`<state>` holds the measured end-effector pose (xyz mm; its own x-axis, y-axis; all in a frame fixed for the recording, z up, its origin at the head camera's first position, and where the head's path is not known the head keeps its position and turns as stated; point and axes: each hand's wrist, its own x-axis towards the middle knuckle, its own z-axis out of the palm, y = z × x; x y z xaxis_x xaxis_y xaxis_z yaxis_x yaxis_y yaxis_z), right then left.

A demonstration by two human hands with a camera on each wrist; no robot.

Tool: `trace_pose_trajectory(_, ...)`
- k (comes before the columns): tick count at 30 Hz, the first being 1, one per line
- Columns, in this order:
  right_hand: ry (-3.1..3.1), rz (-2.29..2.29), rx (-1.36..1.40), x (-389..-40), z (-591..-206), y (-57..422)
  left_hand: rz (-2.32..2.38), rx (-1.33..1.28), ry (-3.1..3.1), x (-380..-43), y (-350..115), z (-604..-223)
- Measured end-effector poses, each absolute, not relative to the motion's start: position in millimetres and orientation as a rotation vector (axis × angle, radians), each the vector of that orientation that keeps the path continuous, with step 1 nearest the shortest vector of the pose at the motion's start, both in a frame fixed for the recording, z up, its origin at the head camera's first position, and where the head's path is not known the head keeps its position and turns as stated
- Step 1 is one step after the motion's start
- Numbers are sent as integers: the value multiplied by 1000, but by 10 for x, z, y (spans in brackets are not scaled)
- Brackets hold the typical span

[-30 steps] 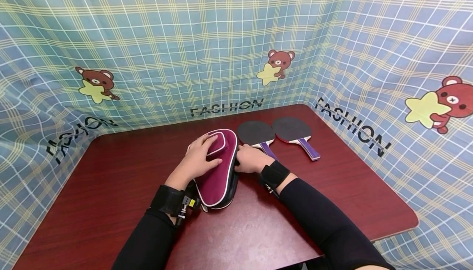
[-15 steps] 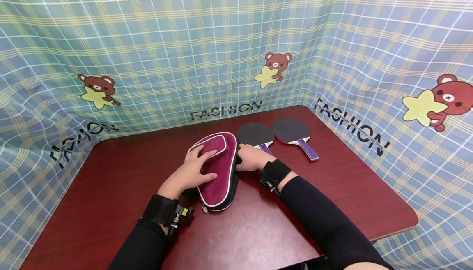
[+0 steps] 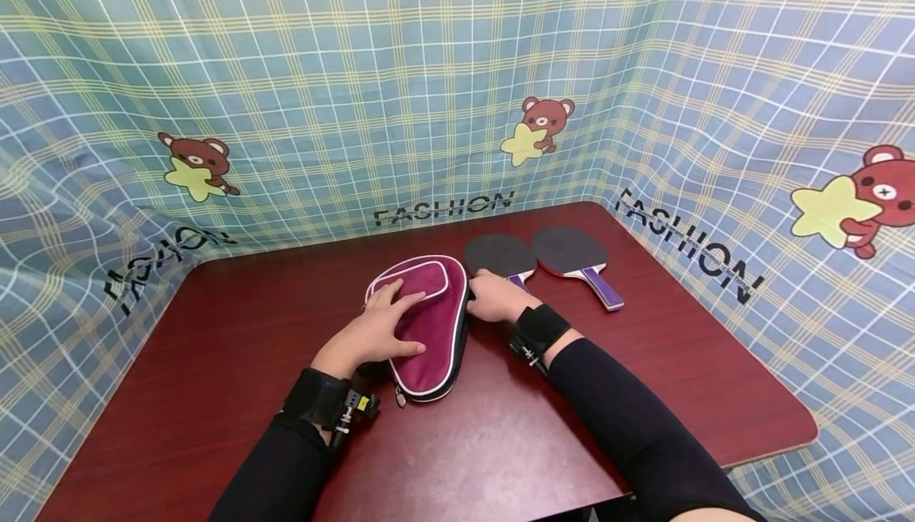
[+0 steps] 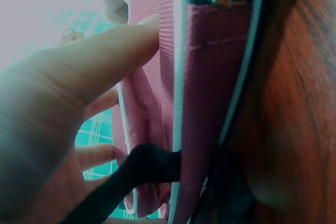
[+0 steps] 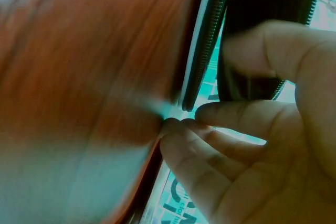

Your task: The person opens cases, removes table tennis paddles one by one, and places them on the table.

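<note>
A maroon table-tennis racket case (image 3: 430, 347) with white piping and a small front pocket (image 3: 418, 282) lies on the table. My left hand (image 3: 368, 335) rests on its front, fingers spread across the pocket and thumb on the lower panel; the left wrist view shows the thumb (image 4: 131, 40) pressing the fabric. A metal zip pull (image 3: 400, 396) hangs at the lower end. With bent fingers my right hand (image 3: 495, 297) grips the case's right edge. In the right wrist view its thumb (image 5: 257, 48) lies against black fabric between two separated rows of zipper teeth (image 5: 218, 24). The case's inside is mostly hidden.
Two black-faced rackets with purple handles, a nearer-left racket (image 3: 498, 255) and a right racket (image 3: 572, 250), lie beyond my right hand. The dark red table (image 3: 243, 331) has a rounded right corner. Plaid curtains (image 3: 429, 69) hang along the back and sides.
My left hand has slid slightly down off the pocket and spread its fingers, uncovering more of it. The case has shifted a little and tilted. The right hand stays at its edge.
</note>
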<state>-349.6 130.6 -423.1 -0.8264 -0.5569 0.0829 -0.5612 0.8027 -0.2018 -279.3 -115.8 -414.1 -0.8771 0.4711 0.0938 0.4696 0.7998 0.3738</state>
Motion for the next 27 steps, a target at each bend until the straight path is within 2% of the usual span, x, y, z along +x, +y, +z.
trace_pose_trajectory(18,-3075,238,742,-3431,-4223,1289,513,790,3021,-2799,-1071,-4212)
trace_pose_trajectory(27,-3073,267,700,-3285,-4067,1198,438,781,3038,-2800,-1061,-4244)
